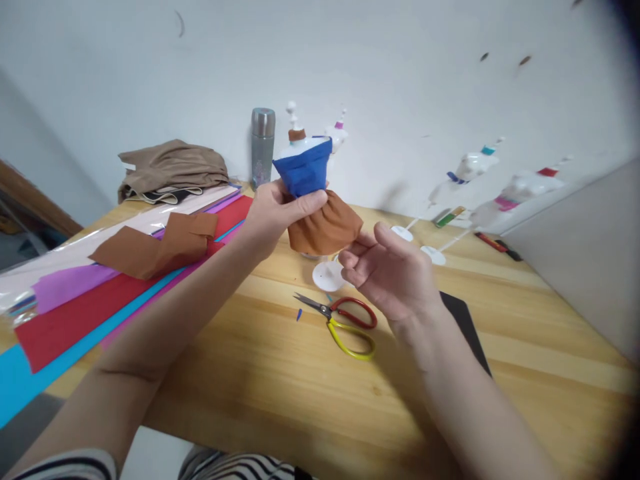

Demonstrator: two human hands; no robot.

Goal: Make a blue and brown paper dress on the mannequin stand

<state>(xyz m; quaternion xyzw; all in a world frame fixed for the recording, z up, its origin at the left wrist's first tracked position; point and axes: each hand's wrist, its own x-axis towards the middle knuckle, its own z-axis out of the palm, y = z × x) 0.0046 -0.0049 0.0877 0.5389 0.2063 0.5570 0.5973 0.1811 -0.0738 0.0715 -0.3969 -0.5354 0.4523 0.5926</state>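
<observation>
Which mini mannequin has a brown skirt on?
The mini mannequin pinched at the waist by the left hand; the other mannequins near the wall are mostly bare white.

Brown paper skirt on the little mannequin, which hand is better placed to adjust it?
Probably the right hand: it is open and free beside the brown skirt, while the left hand pinches the mannequin at its waist.
</observation>
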